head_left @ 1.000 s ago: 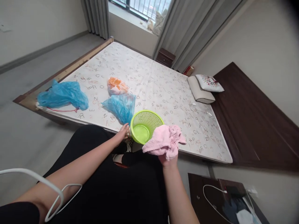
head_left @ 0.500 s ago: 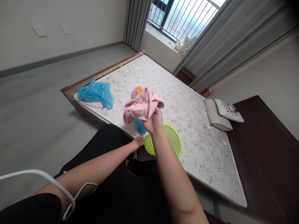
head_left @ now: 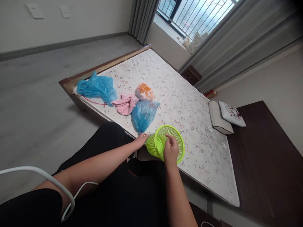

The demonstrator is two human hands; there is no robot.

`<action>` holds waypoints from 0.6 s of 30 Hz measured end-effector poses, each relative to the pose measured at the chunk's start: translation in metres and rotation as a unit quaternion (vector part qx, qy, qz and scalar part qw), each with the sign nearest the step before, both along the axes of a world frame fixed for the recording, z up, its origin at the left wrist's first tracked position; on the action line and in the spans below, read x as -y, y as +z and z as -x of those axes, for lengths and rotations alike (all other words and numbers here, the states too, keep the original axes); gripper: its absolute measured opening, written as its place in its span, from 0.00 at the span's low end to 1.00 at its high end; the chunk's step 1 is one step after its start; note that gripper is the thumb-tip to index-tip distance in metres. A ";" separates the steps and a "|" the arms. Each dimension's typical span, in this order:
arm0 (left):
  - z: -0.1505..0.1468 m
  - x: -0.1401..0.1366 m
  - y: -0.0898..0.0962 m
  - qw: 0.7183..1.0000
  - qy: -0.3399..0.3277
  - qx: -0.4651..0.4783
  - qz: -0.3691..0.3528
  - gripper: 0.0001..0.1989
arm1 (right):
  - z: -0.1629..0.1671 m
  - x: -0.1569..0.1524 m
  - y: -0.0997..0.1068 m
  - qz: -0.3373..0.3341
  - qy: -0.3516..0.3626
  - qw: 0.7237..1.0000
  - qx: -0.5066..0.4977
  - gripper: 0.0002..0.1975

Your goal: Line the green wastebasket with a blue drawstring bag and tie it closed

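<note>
My left hand (head_left: pixel 141 140) is closed at the base of a lime-green perforated plastic basket (head_left: pixel 152 146), which tilts with its mouth facing up and to the right. Its fingertips are partly hidden. In front of the basket's mouth is my right hand (head_left: pixel 171 151), fingers loosely bent and apart, holding nothing. The inside of the basket shows its green bottom. Just beyond my left hand lies a blue plastic bag (head_left: pixel 145 114) with its gathered end toward me. A crumpled pink cloth (head_left: pixel 126 104) rests on the mattress beside that bag.
Another blue plastic bag (head_left: pixel 96 86) with a red drawstring lies at the mattress's left corner. Behind the pink cloth is an orange and clear bag (head_left: pixel 145 91). The letter-print mattress (head_left: pixel 189 113) carries a beige pillow (head_left: pixel 219 117) and a floral cushion (head_left: pixel 232 114). A white cable (head_left: pixel 44 176) crosses my left arm.
My right hand has let go of the pink cloth, now on the mattress beside the blue bag. That hand has drawn back to the basket's mouth. My left hand stays by the basket's base.
</note>
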State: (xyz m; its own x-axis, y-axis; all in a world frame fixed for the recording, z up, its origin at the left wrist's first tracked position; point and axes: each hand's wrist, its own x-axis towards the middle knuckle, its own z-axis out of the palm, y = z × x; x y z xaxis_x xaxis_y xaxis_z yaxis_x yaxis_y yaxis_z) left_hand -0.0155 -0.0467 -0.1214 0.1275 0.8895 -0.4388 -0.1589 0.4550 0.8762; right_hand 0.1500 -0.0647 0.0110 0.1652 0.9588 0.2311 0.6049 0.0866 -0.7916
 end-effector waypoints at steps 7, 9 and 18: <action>-0.008 -0.011 0.008 0.999 -0.031 0.007 -0.040 0.49 | -0.117 0.018 -0.040 0.018 -0.262 0.964 0.033 0.38; -0.009 -0.010 0.007 0.996 -0.054 0.040 -0.058 0.57 | -0.123 0.021 -0.066 0.068 -0.296 0.945 -0.118 0.42; -0.011 0.008 0.002 0.979 -0.169 0.117 0.000 0.54 | -0.109 0.051 -0.161 0.099 -0.226 0.848 -0.468 0.28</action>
